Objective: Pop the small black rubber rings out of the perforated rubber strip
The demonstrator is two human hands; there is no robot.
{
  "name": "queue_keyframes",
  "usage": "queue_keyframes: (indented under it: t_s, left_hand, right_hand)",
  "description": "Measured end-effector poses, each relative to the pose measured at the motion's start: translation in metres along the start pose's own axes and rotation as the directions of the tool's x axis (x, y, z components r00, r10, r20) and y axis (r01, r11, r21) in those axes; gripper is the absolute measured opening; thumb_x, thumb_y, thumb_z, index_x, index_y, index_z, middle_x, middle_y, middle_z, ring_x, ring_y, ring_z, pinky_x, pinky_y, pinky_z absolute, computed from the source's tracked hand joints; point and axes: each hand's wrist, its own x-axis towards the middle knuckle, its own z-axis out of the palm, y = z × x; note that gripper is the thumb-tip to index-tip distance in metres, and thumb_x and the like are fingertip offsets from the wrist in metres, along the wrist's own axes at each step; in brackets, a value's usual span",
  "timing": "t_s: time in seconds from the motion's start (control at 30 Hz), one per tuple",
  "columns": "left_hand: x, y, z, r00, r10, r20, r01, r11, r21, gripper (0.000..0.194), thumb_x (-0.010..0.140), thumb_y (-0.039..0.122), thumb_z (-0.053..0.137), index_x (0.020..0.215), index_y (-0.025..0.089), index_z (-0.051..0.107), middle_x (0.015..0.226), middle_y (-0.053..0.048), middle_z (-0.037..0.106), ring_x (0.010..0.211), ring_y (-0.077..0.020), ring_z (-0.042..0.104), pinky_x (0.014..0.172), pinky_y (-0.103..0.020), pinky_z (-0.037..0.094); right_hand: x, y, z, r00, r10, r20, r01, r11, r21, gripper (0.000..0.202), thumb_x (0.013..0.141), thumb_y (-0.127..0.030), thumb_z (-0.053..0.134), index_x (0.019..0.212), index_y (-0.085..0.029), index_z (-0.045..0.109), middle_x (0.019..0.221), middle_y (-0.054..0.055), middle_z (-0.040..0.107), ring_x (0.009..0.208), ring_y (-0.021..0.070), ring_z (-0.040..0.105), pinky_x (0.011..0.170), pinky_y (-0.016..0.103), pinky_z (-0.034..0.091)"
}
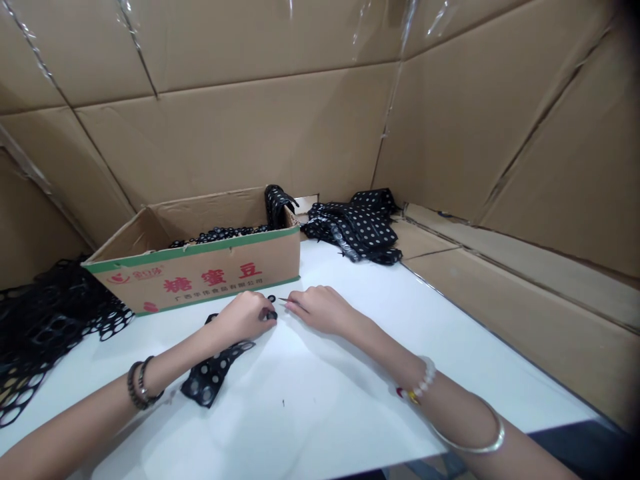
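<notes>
My left hand is closed in a pinch around a small black round piece, just in front of the cardboard box. Facing it, my right hand grips a thin pointed tool whose tip points left. Another small black ring shows between the two hands. Under my left wrist and hand lies a black strip with pale dots, partly hidden by the forearm.
An open cardboard box holds many small black rings. Black dotted sheets are heaped behind on the right. Black perforated mesh lies at the left. Cardboard walls surround the white table.
</notes>
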Motion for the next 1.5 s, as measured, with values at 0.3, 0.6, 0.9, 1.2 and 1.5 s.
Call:
queue_keyframes:
  t_s: [0.3, 0.6, 0.9, 1.2, 1.5]
  left_hand:
    - [0.021, -0.007, -0.007, 0.990, -0.108, -0.093, 0.112, 0.993, 0.036, 0.022, 0.070, 0.027, 0.051, 0.082, 0.017, 0.066, 0.081, -0.007, 0.065, 0.075, -0.0198, 0.058, 0.066, -0.026, 0.040]
    - [0.024, -0.002, -0.009, 0.992, -0.125, -0.032, 0.122, 0.990, -0.070, 0.018, 0.068, 0.024, 0.054, 0.077, 0.017, 0.067, 0.074, -0.006, 0.066, 0.069, -0.0172, 0.059, 0.063, -0.024, 0.042]
    - [0.000, -0.001, -0.042, 0.943, -0.241, 0.228, 0.309, 0.381, -0.872, 0.029, 0.063, 0.031, 0.068, 0.086, 0.012, 0.064, 0.074, -0.004, 0.064, 0.059, -0.0063, 0.056, 0.061, -0.017, 0.047]
    - [-0.017, 0.005, -0.067, 0.911, -0.289, 0.295, 0.283, -0.085, -0.955, 0.011, 0.074, 0.015, 0.059, 0.083, 0.010, 0.064, 0.080, -0.005, 0.065, 0.060, -0.0048, 0.058, 0.060, -0.012, 0.051]
    - [-0.022, 0.008, -0.069, 0.941, -0.237, 0.241, 0.248, 0.001, -0.969, 0.014, 0.073, 0.020, 0.061, 0.082, 0.011, 0.065, 0.084, -0.005, 0.062, 0.056, -0.0025, 0.052, 0.055, -0.011, 0.046]
  right_hand:
    - [0.003, 0.005, 0.001, 1.000, 0.016, -0.017, -0.016, 1.000, -0.012, 0.037, 0.089, -0.041, 0.024, 0.089, -0.022, 0.056, 0.079, 0.004, 0.061, 0.072, 0.0185, 0.056, 0.055, 0.024, 0.028]
    - [0.002, 0.006, 0.002, 1.000, 0.009, -0.013, -0.009, 1.000, -0.015, 0.036, 0.089, -0.041, 0.025, 0.090, -0.023, 0.056, 0.077, 0.003, 0.061, 0.070, 0.0171, 0.055, 0.055, 0.024, 0.027]
    - [0.003, 0.014, 0.002, 0.997, 0.069, -0.024, -0.069, 0.998, -0.002, 0.036, 0.088, -0.040, 0.026, 0.093, -0.023, 0.057, 0.080, 0.004, 0.062, 0.071, 0.0176, 0.056, 0.054, 0.024, 0.025]
    - [0.005, 0.013, 0.007, 0.998, 0.063, 0.018, -0.063, 0.998, 0.013, 0.038, 0.089, -0.040, 0.024, 0.092, -0.022, 0.057, 0.081, 0.004, 0.062, 0.071, 0.0183, 0.056, 0.056, 0.025, 0.027]
    - [0.005, 0.013, 0.009, 0.997, 0.072, 0.019, -0.072, 0.997, -0.007, 0.036, 0.089, -0.041, 0.024, 0.093, -0.023, 0.055, 0.077, 0.003, 0.061, 0.069, 0.0182, 0.055, 0.054, 0.025, 0.026]
